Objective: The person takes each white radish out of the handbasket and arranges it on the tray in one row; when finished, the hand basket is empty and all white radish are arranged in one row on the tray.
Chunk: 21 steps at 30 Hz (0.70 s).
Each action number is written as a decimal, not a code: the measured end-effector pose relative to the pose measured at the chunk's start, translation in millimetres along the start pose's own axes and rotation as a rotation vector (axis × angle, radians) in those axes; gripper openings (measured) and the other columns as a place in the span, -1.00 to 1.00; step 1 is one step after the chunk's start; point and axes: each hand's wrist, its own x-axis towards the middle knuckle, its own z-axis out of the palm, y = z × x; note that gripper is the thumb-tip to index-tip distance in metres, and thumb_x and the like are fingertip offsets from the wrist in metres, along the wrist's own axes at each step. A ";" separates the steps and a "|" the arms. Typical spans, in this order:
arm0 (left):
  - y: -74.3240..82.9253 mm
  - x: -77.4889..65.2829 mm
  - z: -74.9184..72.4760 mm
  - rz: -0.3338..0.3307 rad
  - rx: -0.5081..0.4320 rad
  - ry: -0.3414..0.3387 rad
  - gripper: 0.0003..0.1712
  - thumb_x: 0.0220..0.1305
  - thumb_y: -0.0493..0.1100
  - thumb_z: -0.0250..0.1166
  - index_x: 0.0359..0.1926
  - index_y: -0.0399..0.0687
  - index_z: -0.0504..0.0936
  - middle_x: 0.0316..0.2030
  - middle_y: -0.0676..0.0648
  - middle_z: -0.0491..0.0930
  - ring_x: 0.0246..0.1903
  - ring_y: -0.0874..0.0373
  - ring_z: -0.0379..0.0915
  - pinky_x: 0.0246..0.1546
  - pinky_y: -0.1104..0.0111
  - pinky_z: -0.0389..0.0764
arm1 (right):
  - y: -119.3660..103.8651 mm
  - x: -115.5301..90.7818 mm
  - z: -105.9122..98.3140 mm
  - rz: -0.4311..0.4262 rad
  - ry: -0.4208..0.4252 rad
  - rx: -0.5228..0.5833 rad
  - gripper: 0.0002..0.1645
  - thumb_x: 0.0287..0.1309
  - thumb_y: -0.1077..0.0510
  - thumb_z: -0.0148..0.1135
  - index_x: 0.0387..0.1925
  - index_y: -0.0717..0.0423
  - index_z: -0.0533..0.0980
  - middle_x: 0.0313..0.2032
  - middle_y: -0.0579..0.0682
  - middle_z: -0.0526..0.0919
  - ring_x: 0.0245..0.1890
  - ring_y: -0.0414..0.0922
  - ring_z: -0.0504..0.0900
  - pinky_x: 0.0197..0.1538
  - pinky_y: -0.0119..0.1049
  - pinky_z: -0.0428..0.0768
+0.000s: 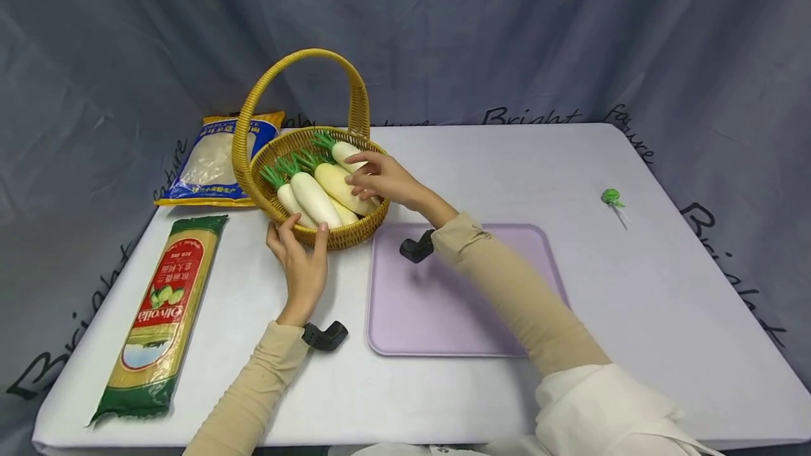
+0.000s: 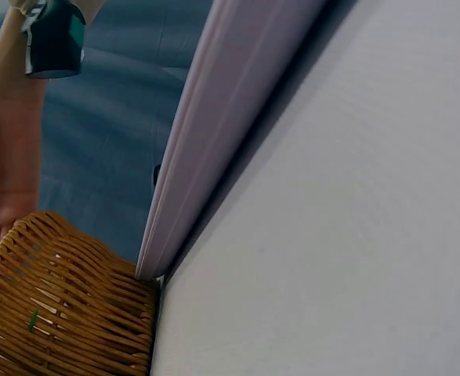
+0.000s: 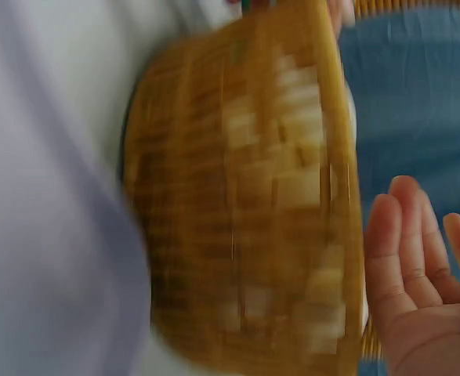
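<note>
White sleeve point(image 1: 602, 407), foreground; right hand point(image 1: 388, 178), fingers apart, with daikon radishes point(image 1: 313, 199) just beneath them in the wicker basket point(image 1: 348, 235); left hand point(image 1: 304, 269), fingers spread at its rim, should brace it against tipping.

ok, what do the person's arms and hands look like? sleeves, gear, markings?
Bare left hand and right hand, no gloves. Tan sleeves to the wrists; small dark mark near the right cuff. Black angular devices on both wrists. White garment over the right upper arm.
</note>
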 end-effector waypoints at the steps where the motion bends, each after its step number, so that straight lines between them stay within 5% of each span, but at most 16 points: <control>1: -0.2 0.5 0.0 0.008 -0.001 0.000 -0.42 0.20 0.10 0.15 0.14 0.00 0.18 0.31 -0.25 -0.29 0.37 -0.07 -0.38 0.32 0.04 -0.11 | -2.3 0.9 7.5 -0.005 -0.018 -0.016 -0.43 0.17 0.15 0.12 0.21 0.16 0.27 -0.09 0.22 0.54 -0.19 0.06 0.59 -0.14 -0.15 0.58; 8: -0.7 1.6 0.9 0.022 0.008 0.002 -0.43 0.21 0.09 0.14 0.14 -0.02 0.18 0.28 -0.24 -0.21 0.34 -0.03 -0.28 0.30 0.08 -0.06 | -11.8 5.1 44.3 0.021 -0.074 -0.197 -0.32 0.15 0.12 0.14 0.29 0.02 0.15 0.12 0.13 0.36 0.03 0.00 0.49 -0.08 -0.24 0.55; 13: 0.2 2.0 1.1 0.033 0.017 -0.007 -0.44 0.22 0.07 0.13 0.14 -0.03 0.17 0.25 -0.25 -0.17 0.32 -0.02 -0.25 0.28 0.08 -0.03 | -13.3 8.9 52.2 0.031 -0.071 -0.357 -0.26 0.13 0.10 0.17 0.31 0.01 0.12 0.19 0.13 0.33 0.12 -0.04 0.42 0.07 -0.24 0.46; 21: -1.3 3.1 -0.1 0.023 0.020 -0.024 -0.43 0.23 0.08 0.11 0.16 -0.01 0.15 0.21 -0.24 -0.14 0.28 -0.03 -0.18 0.25 0.07 0.03 | -10.1 12.2 60.3 0.052 -0.058 -0.433 -0.22 0.05 0.13 0.24 0.30 -0.09 0.15 0.20 0.16 0.29 0.17 -0.02 0.36 0.13 -0.20 0.41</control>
